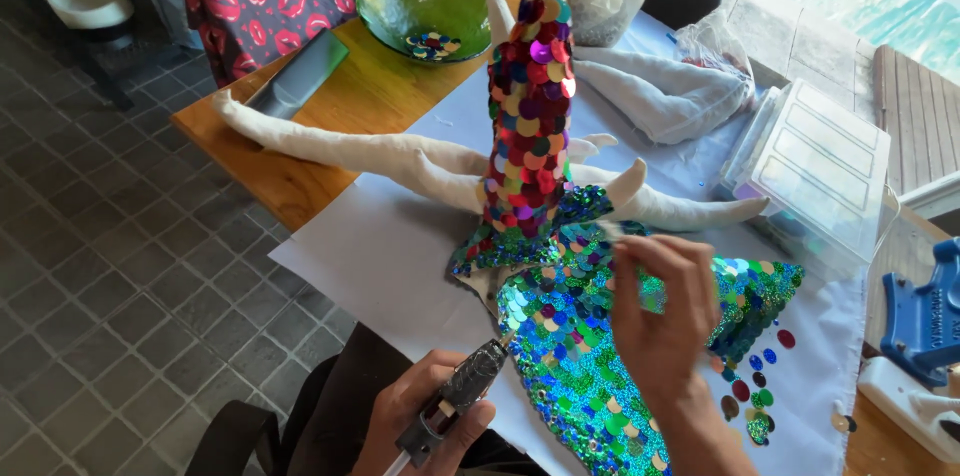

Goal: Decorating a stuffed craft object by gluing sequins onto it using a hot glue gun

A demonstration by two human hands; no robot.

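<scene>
Sequinned sculpture (560,306) pinched by right hand (660,321); left hand (420,416) grips glue gun (455,401).

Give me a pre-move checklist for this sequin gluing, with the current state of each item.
1. Glue gun gripped in the left hand: ok.
2. Nozzle tip close to the sequinned figure: ok, at its lower left edge.
3. Right hand pinched over the blue-green sequins: ok; whether it holds a sequin, cannot tell.
4. Loose sequins within reach on the white sheet: ok.
5. Green bowl of spare sequins: ok, at the far table edge.
6. Glue ready at the nozzle: cannot tell.
</scene>
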